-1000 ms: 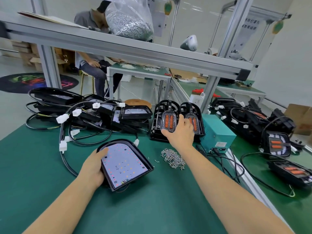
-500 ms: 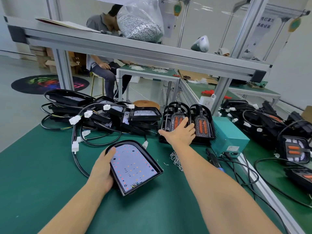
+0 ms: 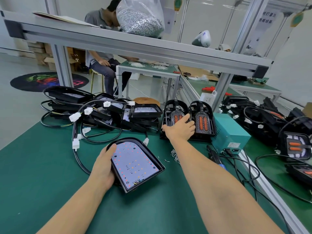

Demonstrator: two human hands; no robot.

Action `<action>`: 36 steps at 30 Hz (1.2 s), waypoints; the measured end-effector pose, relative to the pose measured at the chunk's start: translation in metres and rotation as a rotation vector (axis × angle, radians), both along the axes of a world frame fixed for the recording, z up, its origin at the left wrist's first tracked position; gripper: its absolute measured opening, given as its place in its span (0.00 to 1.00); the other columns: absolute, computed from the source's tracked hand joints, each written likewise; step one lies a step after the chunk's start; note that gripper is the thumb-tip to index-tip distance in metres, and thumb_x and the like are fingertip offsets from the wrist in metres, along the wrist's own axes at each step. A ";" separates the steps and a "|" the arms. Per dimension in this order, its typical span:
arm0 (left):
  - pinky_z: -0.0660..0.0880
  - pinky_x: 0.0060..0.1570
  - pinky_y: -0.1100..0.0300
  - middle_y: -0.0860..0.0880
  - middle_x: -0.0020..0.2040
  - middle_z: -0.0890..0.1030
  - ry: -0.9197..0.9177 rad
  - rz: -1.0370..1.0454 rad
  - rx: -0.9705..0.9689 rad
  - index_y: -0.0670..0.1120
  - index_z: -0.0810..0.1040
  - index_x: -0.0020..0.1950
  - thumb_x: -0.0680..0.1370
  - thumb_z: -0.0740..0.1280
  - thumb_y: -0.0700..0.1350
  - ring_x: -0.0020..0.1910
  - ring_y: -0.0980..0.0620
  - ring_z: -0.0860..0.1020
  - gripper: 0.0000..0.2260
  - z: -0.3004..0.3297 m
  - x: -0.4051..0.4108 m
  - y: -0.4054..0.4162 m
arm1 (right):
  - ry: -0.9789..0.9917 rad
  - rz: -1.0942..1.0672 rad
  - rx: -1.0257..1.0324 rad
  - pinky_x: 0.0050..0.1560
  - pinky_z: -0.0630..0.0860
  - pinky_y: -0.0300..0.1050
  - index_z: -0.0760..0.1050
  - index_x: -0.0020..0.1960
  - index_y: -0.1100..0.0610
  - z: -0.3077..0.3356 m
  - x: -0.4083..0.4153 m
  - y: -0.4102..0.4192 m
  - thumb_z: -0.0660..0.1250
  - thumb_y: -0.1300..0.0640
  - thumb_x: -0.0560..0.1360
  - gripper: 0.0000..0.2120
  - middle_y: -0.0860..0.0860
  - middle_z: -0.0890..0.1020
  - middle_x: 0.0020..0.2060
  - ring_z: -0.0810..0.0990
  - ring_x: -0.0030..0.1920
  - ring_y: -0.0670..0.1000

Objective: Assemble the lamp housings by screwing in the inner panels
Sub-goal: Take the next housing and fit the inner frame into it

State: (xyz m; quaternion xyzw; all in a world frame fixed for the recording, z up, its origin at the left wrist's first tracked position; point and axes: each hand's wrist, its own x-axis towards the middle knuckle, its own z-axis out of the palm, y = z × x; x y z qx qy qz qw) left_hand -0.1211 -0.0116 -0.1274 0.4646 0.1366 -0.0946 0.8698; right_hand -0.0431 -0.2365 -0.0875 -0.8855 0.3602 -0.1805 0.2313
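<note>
Definitely a factory assembly line. Green-matted workbench [image 3: 42, 166] on aluminium framing [image 3: 135, 46], piled lamp housings [image 3: 104, 112], big bag of screws [image 3: 140, 17] overhead.

Green bench mat [image 3: 42, 174]. On it: lamp housing [image 3: 136, 163], loose screws [image 3: 174, 153], heap of black cabled housings [image 3: 101, 112], teal power box [image 3: 229, 132], two upright inner-panel stacks [image 3: 187, 120]

In front of you a black lamp housing [image 3: 135, 164] lies face up on the green mat, its white LED board dotted red and orange. Beyond it two inner panels [image 3: 187, 120] with orange strips lean upright side by side, touching.
</note>
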 end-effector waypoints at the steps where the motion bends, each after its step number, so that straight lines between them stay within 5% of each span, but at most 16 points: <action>1: 0.76 0.45 0.49 0.44 0.53 0.81 0.002 0.001 -0.001 0.46 0.74 0.55 0.81 0.61 0.46 0.48 0.45 0.80 0.06 0.000 0.000 0.000 | -0.026 0.001 0.014 0.73 0.57 0.57 0.46 0.78 0.57 0.001 -0.001 0.000 0.75 0.39 0.66 0.54 0.64 0.58 0.74 0.58 0.73 0.64; 7: 0.75 0.55 0.45 0.41 0.61 0.79 0.056 0.007 -0.057 0.41 0.72 0.65 0.81 0.62 0.49 0.58 0.41 0.78 0.16 0.000 0.002 -0.001 | -0.151 0.001 0.093 0.71 0.56 0.59 0.50 0.78 0.53 0.017 -0.033 0.000 0.74 0.37 0.65 0.52 0.59 0.60 0.74 0.59 0.73 0.61; 10: 0.76 0.46 0.49 0.41 0.59 0.80 0.098 0.006 -0.097 0.40 0.71 0.69 0.81 0.61 0.52 0.53 0.42 0.80 0.22 0.003 0.000 -0.001 | -0.218 0.162 0.133 0.70 0.55 0.60 0.52 0.78 0.51 0.022 -0.070 0.013 0.74 0.36 0.64 0.51 0.56 0.60 0.75 0.59 0.74 0.58; 16: 0.76 0.46 0.50 0.41 0.56 0.82 0.142 -0.011 -0.120 0.39 0.75 0.66 0.80 0.60 0.56 0.51 0.42 0.80 0.23 0.007 -0.003 -0.001 | -0.134 0.546 0.083 0.71 0.52 0.54 0.55 0.77 0.45 0.017 -0.153 0.060 0.74 0.33 0.60 0.52 0.46 0.64 0.72 0.61 0.72 0.50; 21: 0.77 0.48 0.48 0.38 0.53 0.83 0.115 -0.054 -0.083 0.38 0.80 0.57 0.81 0.58 0.57 0.46 0.42 0.83 0.23 0.004 -0.009 0.002 | 0.004 0.611 -0.077 0.66 0.47 0.47 0.52 0.77 0.46 0.002 -0.180 0.079 0.69 0.30 0.60 0.52 0.45 0.63 0.68 0.58 0.69 0.49; 26: 0.70 0.66 0.44 0.39 0.60 0.79 0.091 -0.023 -0.088 0.39 0.78 0.62 0.81 0.57 0.58 0.61 0.40 0.77 0.25 0.001 -0.013 0.001 | 0.049 0.577 -0.220 0.63 0.46 0.47 0.52 0.77 0.51 -0.009 -0.186 0.092 0.63 0.26 0.59 0.54 0.48 0.60 0.70 0.57 0.70 0.50; 32: 0.74 0.58 0.45 0.37 0.58 0.80 0.110 -0.058 -0.191 0.39 0.77 0.64 0.79 0.54 0.64 0.57 0.39 0.79 0.32 0.002 -0.018 -0.003 | 0.044 0.593 -0.381 0.62 0.52 0.50 0.63 0.66 0.53 -0.010 -0.187 0.103 0.60 0.23 0.59 0.46 0.47 0.64 0.64 0.62 0.65 0.52; 36: 0.76 0.53 0.45 0.36 0.56 0.81 0.104 -0.112 -0.222 0.39 0.78 0.61 0.79 0.54 0.64 0.54 0.39 0.81 0.31 0.004 -0.021 -0.004 | 0.144 0.620 -0.400 0.64 0.47 0.52 0.59 0.73 0.54 -0.010 -0.191 0.099 0.54 0.20 0.62 0.52 0.49 0.64 0.69 0.59 0.69 0.53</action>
